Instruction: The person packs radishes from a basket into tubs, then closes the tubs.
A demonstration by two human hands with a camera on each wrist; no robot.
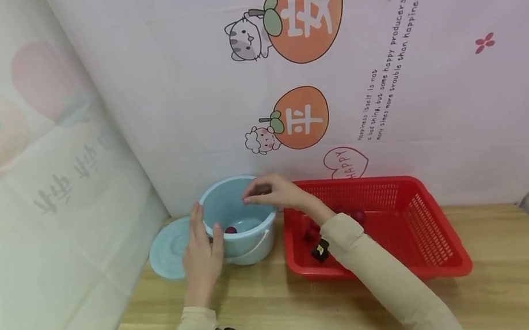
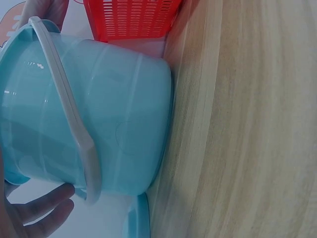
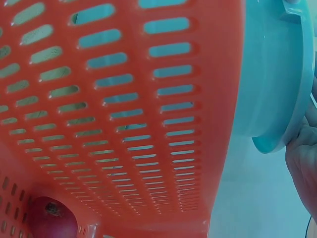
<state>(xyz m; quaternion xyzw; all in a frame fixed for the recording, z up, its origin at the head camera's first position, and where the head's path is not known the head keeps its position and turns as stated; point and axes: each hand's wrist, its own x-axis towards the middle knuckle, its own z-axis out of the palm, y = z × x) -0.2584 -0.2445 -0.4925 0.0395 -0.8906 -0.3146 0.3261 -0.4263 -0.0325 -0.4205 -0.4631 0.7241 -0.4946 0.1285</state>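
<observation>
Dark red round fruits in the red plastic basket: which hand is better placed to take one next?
Probably the right hand: its sleeve crosses over the basket, near the fruits. The left hand is across the light blue plastic bucket from the basket.

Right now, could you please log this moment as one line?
left hand: at light-blue plastic bucket; right hand: over bucket, nothing visibly held; bucket: one dark-red round item; red plastic basket: similar items

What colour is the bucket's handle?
The handle is a pale greyish white, against the light blue bucket. Shows best in the left wrist view.
</observation>
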